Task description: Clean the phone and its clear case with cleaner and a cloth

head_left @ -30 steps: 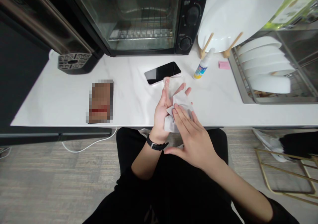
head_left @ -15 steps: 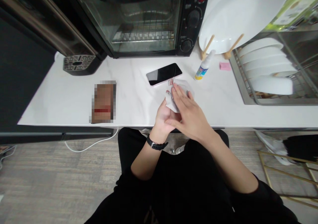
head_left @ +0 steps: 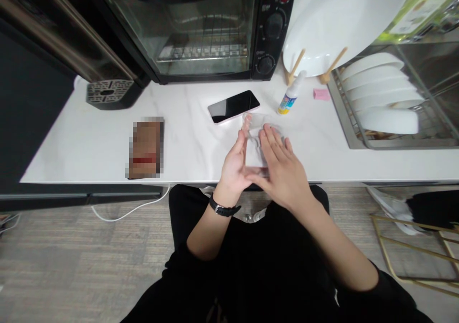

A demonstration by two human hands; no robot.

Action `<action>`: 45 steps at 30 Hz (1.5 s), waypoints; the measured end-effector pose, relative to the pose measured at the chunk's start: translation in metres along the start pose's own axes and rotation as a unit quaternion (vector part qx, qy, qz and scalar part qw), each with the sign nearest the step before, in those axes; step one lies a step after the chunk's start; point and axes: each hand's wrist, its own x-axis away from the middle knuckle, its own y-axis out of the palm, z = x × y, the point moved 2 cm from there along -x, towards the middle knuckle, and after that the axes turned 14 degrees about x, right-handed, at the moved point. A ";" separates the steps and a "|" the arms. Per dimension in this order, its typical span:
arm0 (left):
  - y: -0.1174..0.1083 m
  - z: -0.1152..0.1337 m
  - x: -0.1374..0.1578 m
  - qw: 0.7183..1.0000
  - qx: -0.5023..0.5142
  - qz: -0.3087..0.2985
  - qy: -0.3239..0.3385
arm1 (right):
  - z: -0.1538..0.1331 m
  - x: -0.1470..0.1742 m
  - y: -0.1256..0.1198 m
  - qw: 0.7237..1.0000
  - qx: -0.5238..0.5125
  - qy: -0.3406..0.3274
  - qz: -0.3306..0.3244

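Observation:
My left hand (head_left: 232, 171) grips a clear phone case (head_left: 256, 121) from the left, with fingertips showing through its transparent far end. On the case lies a thin white tissue (head_left: 254, 154). My right hand (head_left: 285, 172) presses the tissue against the case, its fingers long and nearly flat and its thumb pointing to my left palm. Part of the tissue and case is hidden under this hand. Just beyond the case, a phone (head_left: 234, 106) with a dark screen lies on the counter. A small spray bottle (head_left: 289, 98) stands to its right.
A toaster oven (head_left: 206, 36) stands behind the white counter (head_left: 190, 132). At left are a blurred-out flat object (head_left: 145, 148) and a machine with a drip tray (head_left: 109, 93). At right are a pink piece (head_left: 322, 94), a large white plate (head_left: 337, 22) and a rack of bowls (head_left: 389, 120).
My right hand has slid slightly right and toward me over the case, and the tissue now lies flatter beneath it. My left fingers have straightened along the case's edge. The view has shifted slightly.

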 end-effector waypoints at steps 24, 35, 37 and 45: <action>-0.012 -0.003 -0.007 0.999 0.031 -0.001 -0.025 | 0.005 -0.028 -0.003 1.000 0.006 -0.017 -0.019; -0.003 0.002 0.007 0.997 -0.028 -0.066 0.032 | -0.050 0.042 -0.013 0.999 -0.013 -0.035 -0.031; -0.004 0.002 0.006 0.996 -0.046 -0.071 0.034 | -0.039 0.044 -0.014 1.000 0.001 -0.018 -0.026; -0.008 -0.001 -0.005 0.995 -0.080 -0.038 0.038 | 0.002 -0.040 0.004 0.999 -0.026 0.026 -0.018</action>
